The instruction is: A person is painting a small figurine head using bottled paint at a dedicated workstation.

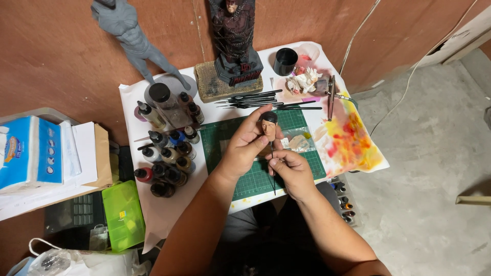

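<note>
My left hand (244, 148) holds a small model head (268, 126) with black hair and a skin-coloured face, pinched between the fingertips above a green cutting mat (225, 140). My right hand (290, 171) grips a thin dark paintbrush (273, 168), its tip pointing up at the underside of the model head. Both hands hover over the mat near the table's front edge.
Several paint bottles (166, 153) cluster left of the mat. A row of brushes (255, 99), a black cup (285, 61), a paint-stained sheet (353, 143), a grey figure (133, 38) and a dark statue (235, 41) stand behind. A green plastic box (123, 214) and a tissue pack (28, 151) lie at left.
</note>
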